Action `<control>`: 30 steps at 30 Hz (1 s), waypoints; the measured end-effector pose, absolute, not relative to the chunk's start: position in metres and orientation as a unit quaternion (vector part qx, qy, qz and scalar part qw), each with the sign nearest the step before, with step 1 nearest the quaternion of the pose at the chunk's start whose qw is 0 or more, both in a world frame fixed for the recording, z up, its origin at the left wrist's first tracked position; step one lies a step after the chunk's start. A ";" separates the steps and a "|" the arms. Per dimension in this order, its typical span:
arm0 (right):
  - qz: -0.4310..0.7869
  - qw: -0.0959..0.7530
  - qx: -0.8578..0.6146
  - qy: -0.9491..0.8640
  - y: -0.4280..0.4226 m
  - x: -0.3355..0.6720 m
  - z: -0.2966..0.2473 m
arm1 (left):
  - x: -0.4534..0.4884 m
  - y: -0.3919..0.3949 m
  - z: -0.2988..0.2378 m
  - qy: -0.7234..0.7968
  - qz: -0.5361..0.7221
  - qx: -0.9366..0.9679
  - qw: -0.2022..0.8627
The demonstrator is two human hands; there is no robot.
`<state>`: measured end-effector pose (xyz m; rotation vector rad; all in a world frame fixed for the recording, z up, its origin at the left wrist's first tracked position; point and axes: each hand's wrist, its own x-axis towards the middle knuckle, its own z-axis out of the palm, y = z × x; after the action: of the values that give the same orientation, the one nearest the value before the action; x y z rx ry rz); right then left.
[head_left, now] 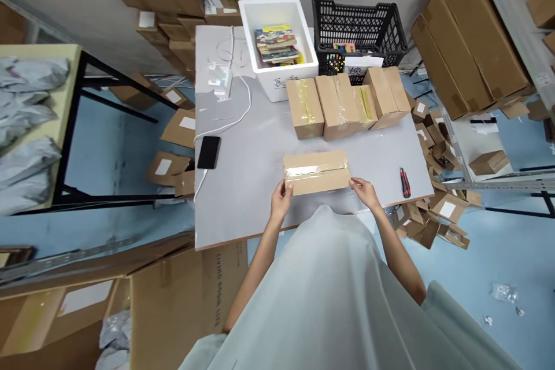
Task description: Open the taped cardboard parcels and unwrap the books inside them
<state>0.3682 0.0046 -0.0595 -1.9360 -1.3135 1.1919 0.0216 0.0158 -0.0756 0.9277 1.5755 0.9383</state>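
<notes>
A long, flat cardboard box [318, 182] lies near the front edge of the table, with clear tape along its top. My left hand [281, 199] grips its left end, thumb on the near corner. At the other end, my right hand [363, 192] pinches the right corner between thumb and fingers. Behind the box stands a row of taped cardboard boxes [340, 110]. A red and black utility knife [404, 182] rests on the table to the right of my right hand.
The grey table [243, 196] holds a phone [208, 152] on a cable and a white power strip [222, 82]. At its back are a white foam bin [280, 76] with books and a black crate [359, 29]. Shelving with parcels [30, 87] stands left; cartons [472, 40] are stacked right.
</notes>
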 end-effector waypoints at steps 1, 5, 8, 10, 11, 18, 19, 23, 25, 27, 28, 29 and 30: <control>0.432 0.258 -0.720 -0.478 0.005 0.375 -0.060 | 0.021 0.014 -0.078 0.655 0.390 0.389 0.516; 0.368 0.253 -0.773 -0.450 0.009 0.423 -0.058 | 0.019 0.016 -0.085 0.647 0.403 0.400 0.509; 0.361 0.260 -0.784 -0.432 0.013 0.454 -0.058 | 0.020 0.019 -0.088 0.649 0.402 0.398 0.509; 0.432 0.265 -0.740 -0.442 0.018 0.455 -0.063 | 0.025 0.019 -0.088 0.657 0.403 0.386 0.508; 0.478 0.260 -0.706 -0.454 0.020 0.450 -0.067 | 0.028 0.019 -0.087 0.666 0.404 0.373 0.503; 0.521 0.280 -0.579 -0.561 0.036 0.385 -0.068 | 0.061 0.003 -0.072 0.728 0.414 0.289 0.464; 0.505 0.290 -0.581 -0.569 0.040 0.383 -0.063 | 0.063 0.000 -0.070 0.721 0.429 0.297 0.456; 0.438 0.276 -0.632 -0.576 0.061 0.386 -0.045 | 0.066 -0.007 -0.070 0.696 0.473 0.328 0.429; 0.421 0.254 -0.646 -0.583 0.073 0.386 -0.045 | 0.065 -0.008 -0.076 0.703 0.461 0.331 0.429; 0.417 0.230 -0.645 -0.598 0.084 0.383 -0.052 | 0.065 -0.007 -0.085 0.713 0.448 0.327 0.430; 0.418 0.217 -0.641 -0.606 0.088 0.381 -0.056 | 0.064 -0.005 -0.090 0.716 0.444 0.325 0.429; 0.420 0.205 -0.637 -0.613 0.092 0.379 -0.060 | 0.064 -0.004 -0.094 0.719 0.442 0.324 0.428; 0.424 0.195 -0.630 -0.620 0.095 0.377 -0.064 | 0.063 -0.001 -0.097 0.720 0.441 0.325 0.426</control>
<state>0.3772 0.0954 -0.0644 -1.7665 -1.7394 1.1892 0.0628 -0.0010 -0.0974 0.8126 1.8000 1.1033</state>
